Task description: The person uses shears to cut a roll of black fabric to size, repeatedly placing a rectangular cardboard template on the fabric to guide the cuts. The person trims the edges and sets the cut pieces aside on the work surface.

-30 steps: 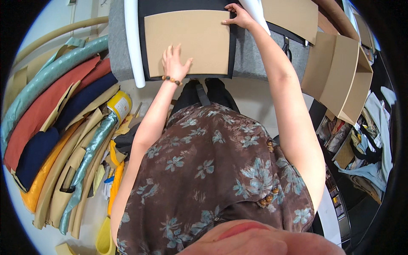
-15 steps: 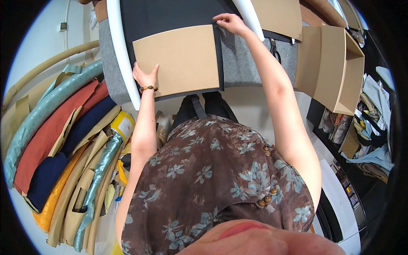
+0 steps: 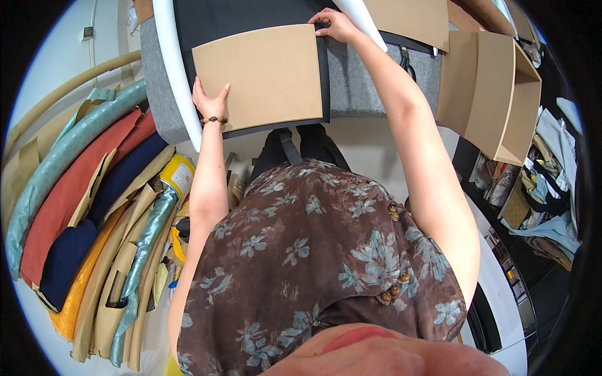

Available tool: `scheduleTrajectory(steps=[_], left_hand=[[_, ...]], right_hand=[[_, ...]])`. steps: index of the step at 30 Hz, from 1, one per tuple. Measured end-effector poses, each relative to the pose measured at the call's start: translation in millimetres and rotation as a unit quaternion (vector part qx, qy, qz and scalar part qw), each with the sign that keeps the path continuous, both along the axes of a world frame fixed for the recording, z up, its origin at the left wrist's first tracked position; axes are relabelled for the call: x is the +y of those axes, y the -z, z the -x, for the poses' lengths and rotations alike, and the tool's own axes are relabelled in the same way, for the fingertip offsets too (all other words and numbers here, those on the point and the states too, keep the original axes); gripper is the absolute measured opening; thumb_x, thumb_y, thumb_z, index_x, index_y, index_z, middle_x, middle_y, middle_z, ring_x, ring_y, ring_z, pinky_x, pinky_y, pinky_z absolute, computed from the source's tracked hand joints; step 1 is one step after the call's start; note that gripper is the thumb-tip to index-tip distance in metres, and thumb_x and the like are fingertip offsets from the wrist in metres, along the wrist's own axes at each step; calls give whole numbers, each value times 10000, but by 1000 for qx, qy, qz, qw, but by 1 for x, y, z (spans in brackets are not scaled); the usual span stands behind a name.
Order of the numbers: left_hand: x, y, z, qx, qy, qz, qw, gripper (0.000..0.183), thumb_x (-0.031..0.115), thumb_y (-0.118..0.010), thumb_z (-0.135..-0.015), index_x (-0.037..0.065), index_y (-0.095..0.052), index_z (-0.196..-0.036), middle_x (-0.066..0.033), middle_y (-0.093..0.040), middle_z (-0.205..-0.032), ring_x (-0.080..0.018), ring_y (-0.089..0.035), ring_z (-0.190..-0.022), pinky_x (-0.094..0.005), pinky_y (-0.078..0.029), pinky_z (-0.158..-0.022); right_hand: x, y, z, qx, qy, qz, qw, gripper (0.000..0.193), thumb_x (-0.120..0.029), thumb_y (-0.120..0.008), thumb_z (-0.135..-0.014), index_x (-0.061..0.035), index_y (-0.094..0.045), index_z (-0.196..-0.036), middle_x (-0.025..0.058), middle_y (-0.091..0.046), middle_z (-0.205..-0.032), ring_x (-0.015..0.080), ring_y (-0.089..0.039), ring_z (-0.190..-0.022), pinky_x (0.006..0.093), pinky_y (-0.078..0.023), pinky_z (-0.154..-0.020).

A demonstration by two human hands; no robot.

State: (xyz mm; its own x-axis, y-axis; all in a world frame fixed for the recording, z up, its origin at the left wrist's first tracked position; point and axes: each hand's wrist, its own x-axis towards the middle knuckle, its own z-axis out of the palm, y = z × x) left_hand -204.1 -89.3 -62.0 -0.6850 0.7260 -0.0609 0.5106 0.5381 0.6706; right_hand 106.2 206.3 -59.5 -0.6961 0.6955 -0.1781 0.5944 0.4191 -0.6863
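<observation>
A flat tan board with a curved far edge lies on a black sheet, whose dark border shows along its right and near sides. My left hand rests at the board's left edge, its thumb spread away from the fingers over the surface. At the far right corner, the curled fingers and thumb of my right hand close on the board's edge. White rolled edges flank the sheet on both sides. The underside of the board is hidden.
Grey felt covers the table. Black-handled scissors lie right of my right forearm, near another tan board. An open tan box stands farther right. Fabric rolls lean at left, with a yellow-labelled tub beside them.
My right hand has shifted slightly left and up, its fingers now at the board's corner. The left hand keeps its place at the left edge. The whole view has shifted a little.
</observation>
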Motion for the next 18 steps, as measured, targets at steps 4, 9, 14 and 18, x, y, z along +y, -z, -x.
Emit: scheduleTrajectory(steps=[4, 9, 14, 18], left_hand=[[-1, 4, 5, -67, -9, -16, 998, 958, 221, -897, -595, 49, -410, -1403, -163, -430, -1402, -325, -398, -1301, -423, -333, -1101], [-6, 13, 14, -108, -7, -50, 993, 936, 167, -890, -605, 50, -416, -1403, -167, -428, -1395, -313, -443, -1275, -398, -377, -1078], [-7, 11, 14, -84, 7, -46, 995, 928, 145, -886, -611, 52, -416, -1405, -164, -425, -1400, -307, -444, -1278, -384, -378, -1079], [-8, 4, 13, -84, 6, -52, 995, 919, 150, -882, -618, 55, -417, -1405, -163, -419, -1409, -311, -440, -1282, -388, -377, -1080]], right_hand=[[-5, 2, 0, -3, 8, -23, 1000, 374, -128, -793, -722, -200, -683, -1072, 62, -593, -1040, 257, -583, -1026, 372, -492, -928], [-6, 0, 1, -3, 0, -41, 999, 363, -127, -779, -745, -198, -672, -1085, 43, -585, -1041, 234, -562, -1024, 350, -482, -929], [-6, 8, 1, 18, -3, -59, 998, 371, -137, -795, -715, -196, -674, -1061, 69, -588, -1012, 258, -568, -1024, 379, -480, -917], [1, 23, 3, 15, -34, -40, 998, 463, -151, -743, -795, -190, -570, -1223, 61, -595, -1087, 215, -585, -970, 336, -492, -889]])
